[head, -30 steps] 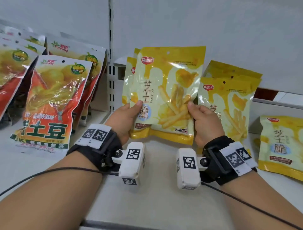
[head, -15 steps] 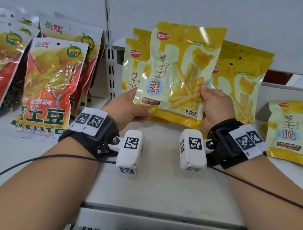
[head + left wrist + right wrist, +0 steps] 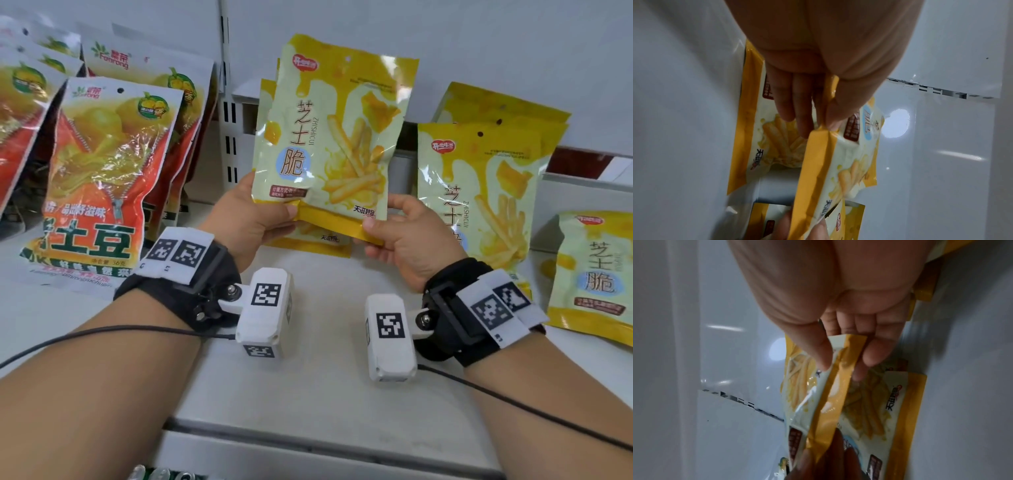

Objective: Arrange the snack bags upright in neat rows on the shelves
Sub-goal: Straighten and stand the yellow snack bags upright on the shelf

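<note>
Both hands hold one yellow cheese-stick snack bag [image 3: 337, 137] upright above the white shelf [image 3: 318, 394]. My left hand [image 3: 255, 219] pinches its lower left corner, thumb in front. My right hand [image 3: 399, 233] pinches the lower right corner of the bottom seam. The left wrist view shows thumb and fingers either side of the held bag [image 3: 828, 165]; the right wrist view shows the same pinch on the held bag's seam [image 3: 830, 391]. Behind it stands another yellow bag [image 3: 305, 236] of the same kind, mostly hidden.
A row of yellow bags [image 3: 483, 192] stands to the right, and one yellow bag [image 3: 596, 274] lies tilted at the far right. Orange potato-snack bags [image 3: 106, 178] stand in rows on the left. A slotted shelf upright [image 3: 231, 137] divides the two sections.
The held bag has risen and its bottom has come off the shelf. Both hands slid from the bag's sides down to its bottom corners.
</note>
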A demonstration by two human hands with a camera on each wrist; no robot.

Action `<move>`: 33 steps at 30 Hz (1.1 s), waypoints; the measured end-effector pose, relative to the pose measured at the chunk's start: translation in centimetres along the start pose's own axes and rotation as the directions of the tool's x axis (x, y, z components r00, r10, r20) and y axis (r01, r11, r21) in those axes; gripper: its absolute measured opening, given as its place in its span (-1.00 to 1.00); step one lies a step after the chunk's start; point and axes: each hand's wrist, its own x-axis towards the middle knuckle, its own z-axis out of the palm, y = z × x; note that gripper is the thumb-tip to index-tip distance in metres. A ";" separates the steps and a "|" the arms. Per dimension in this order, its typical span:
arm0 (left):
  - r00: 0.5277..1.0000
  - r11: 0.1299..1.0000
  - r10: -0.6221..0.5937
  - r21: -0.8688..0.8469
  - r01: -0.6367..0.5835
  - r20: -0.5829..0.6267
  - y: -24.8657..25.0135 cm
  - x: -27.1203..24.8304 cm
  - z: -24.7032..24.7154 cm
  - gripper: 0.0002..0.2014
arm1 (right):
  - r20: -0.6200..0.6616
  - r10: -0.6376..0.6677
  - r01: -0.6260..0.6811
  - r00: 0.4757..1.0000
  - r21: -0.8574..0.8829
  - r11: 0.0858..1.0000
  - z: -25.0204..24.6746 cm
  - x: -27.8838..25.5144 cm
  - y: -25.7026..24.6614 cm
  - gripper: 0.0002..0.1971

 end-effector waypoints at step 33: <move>0.984 0.995 0.093 0.008 -0.095 0.153 0.3 -1.1 1.3 -0.57 | -0.100 -0.192 0.213 0.976 0.284 0.935 0.7 -1.4 -1.8 -0.56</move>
